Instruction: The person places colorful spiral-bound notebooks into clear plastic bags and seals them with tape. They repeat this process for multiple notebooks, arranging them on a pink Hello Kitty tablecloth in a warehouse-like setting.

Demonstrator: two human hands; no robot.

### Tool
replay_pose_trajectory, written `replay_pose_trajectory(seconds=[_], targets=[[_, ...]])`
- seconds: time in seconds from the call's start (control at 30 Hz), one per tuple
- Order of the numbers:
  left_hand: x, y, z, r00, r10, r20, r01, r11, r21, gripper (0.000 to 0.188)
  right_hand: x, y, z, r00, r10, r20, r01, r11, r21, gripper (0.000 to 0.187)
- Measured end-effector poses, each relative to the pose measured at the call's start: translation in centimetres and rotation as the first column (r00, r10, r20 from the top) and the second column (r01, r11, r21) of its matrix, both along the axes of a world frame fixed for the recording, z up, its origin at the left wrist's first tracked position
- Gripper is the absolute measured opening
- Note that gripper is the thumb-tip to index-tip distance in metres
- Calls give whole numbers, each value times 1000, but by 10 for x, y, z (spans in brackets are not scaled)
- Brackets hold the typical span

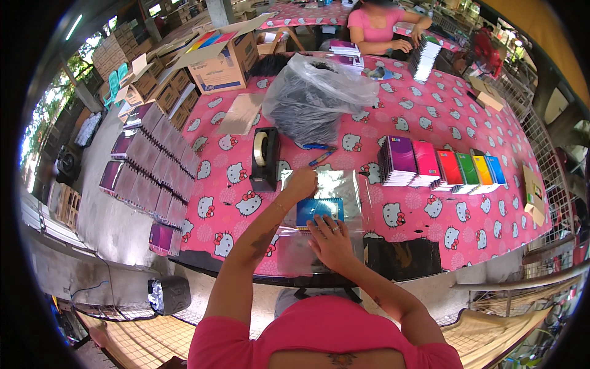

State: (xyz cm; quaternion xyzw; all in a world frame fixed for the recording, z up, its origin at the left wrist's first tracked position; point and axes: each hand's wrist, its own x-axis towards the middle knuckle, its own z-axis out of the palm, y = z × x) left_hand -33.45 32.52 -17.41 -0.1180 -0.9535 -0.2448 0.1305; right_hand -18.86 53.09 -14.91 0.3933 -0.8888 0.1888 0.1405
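Observation:
A small spiral notebook with a blue cover (319, 212) lies on clear plastic film (349, 194) at the table's near edge. My right hand (330, 237) rests flat on its lower part, fingers spread, a ring on one finger. At the film's upper left, my left hand (301, 184) is closed; its fingertips are hidden, so what they grip cannot be made out. Just beyond that hand lies a slim blue and red tool (322, 158), perhaps a pen or cutter. A black tape dispenser (265, 166) with a roll of tape stands to the left.
Stacked notebooks in several colours (399, 157) stand at right. More notebooks (150, 147) line the left edge. A large plastic bag (313, 98) and an open carton (224, 64) are farther back. Across the table, a person in pink handles a notebook stack (424, 58).

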Motion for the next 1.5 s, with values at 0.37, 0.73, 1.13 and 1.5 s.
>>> replay_pose_trajectory(seconds=[0.37, 0.73, 1.13, 1.5], targets=[[-6, 5, 5, 995, -103, 7, 102, 966, -238, 12, 0, 1, -1, 1000, -12, 10, 12, 1000, -25, 51], [54, 21, 62, 987, -106, 122, 125, 980, -157, 18, -2, 0, 4, 1000, 1, -17, -2, 999, -43, 51], [136, 61, 33, 997, 20, -71, -18, 999, 33, 24, -5, -2, -28, 994, 34, 103, -31, 999, -29, 62], [147, 66, 17, 992, 45, -115, -53, 996, -67, 35, -28, 21, 13, 962, -32, -269, 32, 999, -5, 52]])
